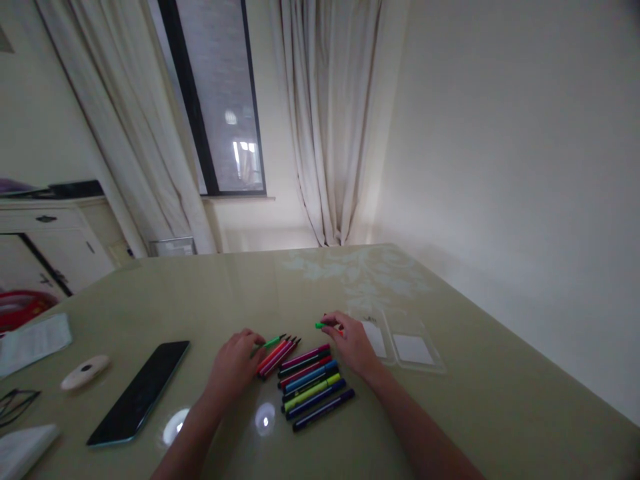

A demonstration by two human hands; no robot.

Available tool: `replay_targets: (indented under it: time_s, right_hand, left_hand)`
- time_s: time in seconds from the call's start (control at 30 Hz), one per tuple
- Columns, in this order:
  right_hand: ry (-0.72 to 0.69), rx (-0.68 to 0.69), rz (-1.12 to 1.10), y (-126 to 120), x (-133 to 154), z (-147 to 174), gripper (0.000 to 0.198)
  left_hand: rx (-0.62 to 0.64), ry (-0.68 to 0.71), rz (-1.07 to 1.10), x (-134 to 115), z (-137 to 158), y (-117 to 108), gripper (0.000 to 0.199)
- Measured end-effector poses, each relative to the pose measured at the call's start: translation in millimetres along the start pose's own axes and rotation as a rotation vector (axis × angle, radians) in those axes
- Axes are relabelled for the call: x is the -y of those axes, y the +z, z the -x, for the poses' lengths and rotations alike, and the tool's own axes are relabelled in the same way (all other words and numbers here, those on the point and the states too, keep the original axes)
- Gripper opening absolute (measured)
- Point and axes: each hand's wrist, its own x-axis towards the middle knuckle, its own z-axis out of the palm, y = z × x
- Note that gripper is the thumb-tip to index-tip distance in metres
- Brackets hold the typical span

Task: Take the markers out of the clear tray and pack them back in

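Note:
Low over the table, my left hand [234, 365] is closed on an uncapped green marker [273, 342], its dark tip pointing right. Just beside those fingers lie several uncapped markers [277, 355] in orange, red and pink, tips towards the back. My right hand [350, 340] pinches a green marker cap [319, 325]; small bits of red and orange also show at its fingers, too small to make out fully. Between my hands a row of capped markers [313, 392] lies slanted, with purple, red, blue, yellow-green and navy barrels.
A clear plastic case [434, 363] with white inserts lies right of my right hand. To the left are a black phone [143, 390], a pale oval object [85, 373], a folded cloth [37, 343] and glasses [17, 403]. A wall borders the table's right side.

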Motion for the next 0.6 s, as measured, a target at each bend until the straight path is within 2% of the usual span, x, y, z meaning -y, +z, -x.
replay_targets:
  time_s: [0.1,0.23,0.37,0.6]
  right_hand:
    - [-0.021,-0.027,-0.025,-0.9,5.0,1.6,0.012]
    - [-0.048,-0.037,-0.046,-2.0,10.9,4.2,0.013]
    - [-0.066,-0.029,-0.048,-2.0,14.3,6.5,0.013]
    - [-0.125,-0.006,-0.042,-0.3,13.4,8.0,0.014]
  left_hand:
    - [-0.075,0.037,0.133,-11.3,0.4,-1.3,0.025]
    - [-0.036,0.109,0.342,-30.6,1.9,-3.1,0.029]
    - [-0.017,0.141,0.388,-40.1,4.2,-4.6,0.027]
    - [-0.023,0.189,0.428,-42.1,5.2,-3.7,0.027]
